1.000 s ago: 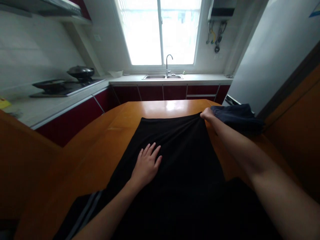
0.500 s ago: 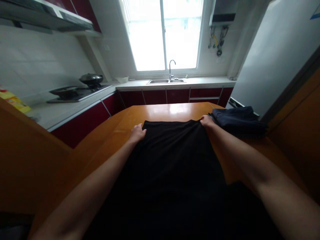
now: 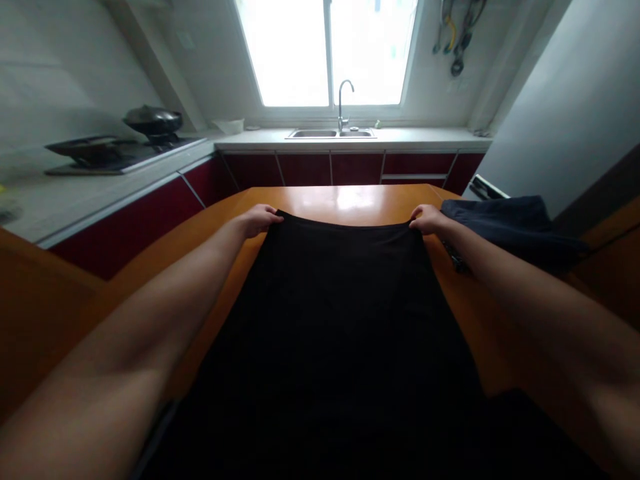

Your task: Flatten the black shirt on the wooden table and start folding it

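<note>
A black shirt (image 3: 345, 320) lies stretched over the wooden table (image 3: 345, 199), its straight edge on the far side and a sleeve-like part spreading at the lower right. My left hand (image 3: 259, 220) pinches the far left corner of that edge. At the far right corner, my right hand (image 3: 426, 219) grips the cloth between thumb and fingers. The edge sags slightly between both hands. Just beyond my right forearm rests a folded dark blue garment (image 3: 500, 220). The near part of the shirt runs out of view at the bottom.
On the left counter stands a stove with a wok (image 3: 93, 148) and a lidded pan (image 3: 153, 121). A sink (image 3: 313, 133) with a faucet (image 3: 341, 107) is under the window. The refrigerator (image 3: 560, 113) rises at the right.
My hands have moved apart, the left going leftward and gripping the corner. The shirt's far edge is wider and smoother. The view has tilted down and come closer.
</note>
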Available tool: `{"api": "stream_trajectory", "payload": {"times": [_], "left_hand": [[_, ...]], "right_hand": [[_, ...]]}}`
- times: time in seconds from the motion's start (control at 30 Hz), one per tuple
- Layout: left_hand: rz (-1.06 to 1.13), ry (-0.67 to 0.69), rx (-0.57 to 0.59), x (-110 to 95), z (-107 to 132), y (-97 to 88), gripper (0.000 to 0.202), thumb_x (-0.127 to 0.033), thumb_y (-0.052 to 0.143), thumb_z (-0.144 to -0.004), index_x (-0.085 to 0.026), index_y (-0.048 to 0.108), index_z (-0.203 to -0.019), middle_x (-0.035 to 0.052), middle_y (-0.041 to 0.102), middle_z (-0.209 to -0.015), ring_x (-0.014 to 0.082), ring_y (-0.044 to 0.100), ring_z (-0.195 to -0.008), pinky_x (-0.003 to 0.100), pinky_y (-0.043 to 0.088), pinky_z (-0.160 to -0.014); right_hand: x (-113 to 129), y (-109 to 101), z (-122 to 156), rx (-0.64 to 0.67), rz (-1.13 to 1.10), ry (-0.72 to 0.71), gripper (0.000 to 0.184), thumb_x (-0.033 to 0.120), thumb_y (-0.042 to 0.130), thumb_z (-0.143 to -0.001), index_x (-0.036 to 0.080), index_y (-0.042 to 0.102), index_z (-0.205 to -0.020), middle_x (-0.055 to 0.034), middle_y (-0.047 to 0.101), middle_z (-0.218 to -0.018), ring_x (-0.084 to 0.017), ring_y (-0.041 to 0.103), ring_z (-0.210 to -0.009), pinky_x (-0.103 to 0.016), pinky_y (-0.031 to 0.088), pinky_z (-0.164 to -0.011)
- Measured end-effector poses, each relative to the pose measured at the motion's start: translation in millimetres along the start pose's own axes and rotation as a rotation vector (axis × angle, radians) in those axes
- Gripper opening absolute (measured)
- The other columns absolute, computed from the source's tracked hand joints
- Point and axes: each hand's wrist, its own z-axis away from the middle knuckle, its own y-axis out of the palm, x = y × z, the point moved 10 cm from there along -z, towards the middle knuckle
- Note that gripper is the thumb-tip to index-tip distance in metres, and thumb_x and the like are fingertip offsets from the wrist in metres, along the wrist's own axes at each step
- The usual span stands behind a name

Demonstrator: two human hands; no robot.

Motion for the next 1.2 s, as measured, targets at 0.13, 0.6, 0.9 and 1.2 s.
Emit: {"api": "stream_trajectory", "payload": {"times": [0.13,0.6,0.9,1.2], "left_hand": [[-0.031,0.18,0.035,-5.3,-6.1,-19.4,0.038,-0.022,0.079,-0.07,-0.023,0.06,-0.103,-0.0019,0.059,-0.075,0.01,0.054,-0.058,0.02,0.043,-0.055],[-0.744,0.329,0.166,-35.4,-1.4,-48.3,0.029,-0.043,0.07,-0.071,-0.019,0.074,-0.087,0.0023,0.071,-0.081,0.0193,0.063,-0.084,0.024,0.044,-0.076],[-0.83,0.371,0.053,-51.9,-7.9,-69.9,0.034,-0.039,0.064,-0.079,-0.014,0.076,-0.099,0.0043,0.073,-0.085,0.0183,0.065,-0.086,0.025,0.043,-0.082],[-0.873,0.345,-0.116,-31.3,-15.1,-78.4,0.03,-0.042,0.065,-0.08,-0.019,0.076,-0.096,0.0043,0.074,-0.086,0.0191,0.066,-0.084,0.025,0.045,-0.081]], "right_hand": [[24.0,-3.3,2.3,0.097,-0.091,-0.158,0.027,0.011,0.078,-0.069,0.017,0.063,-0.092,0.0043,0.055,-0.062,-0.009,0.05,-0.051,-0.02,0.045,-0.049],[48.9,-41.5,17.8,0.341,0.612,-0.237,0.023,0.042,0.079,-0.078,0.021,0.076,-0.086,-0.0046,0.071,-0.084,-0.022,0.065,-0.085,-0.031,0.048,-0.076],[49.3,-43.4,-11.8,0.318,0.922,-0.332,0.02,0.028,0.079,-0.079,0.016,0.073,-0.093,-0.0053,0.071,-0.095,-0.021,0.064,-0.088,-0.034,0.044,-0.079],[54.0,-29.9,-27.4,0.218,0.77,-0.314,0.016,0.031,0.064,-0.092,0.018,0.072,-0.092,-0.0025,0.07,-0.082,-0.017,0.062,-0.079,-0.029,0.042,-0.075]]}}
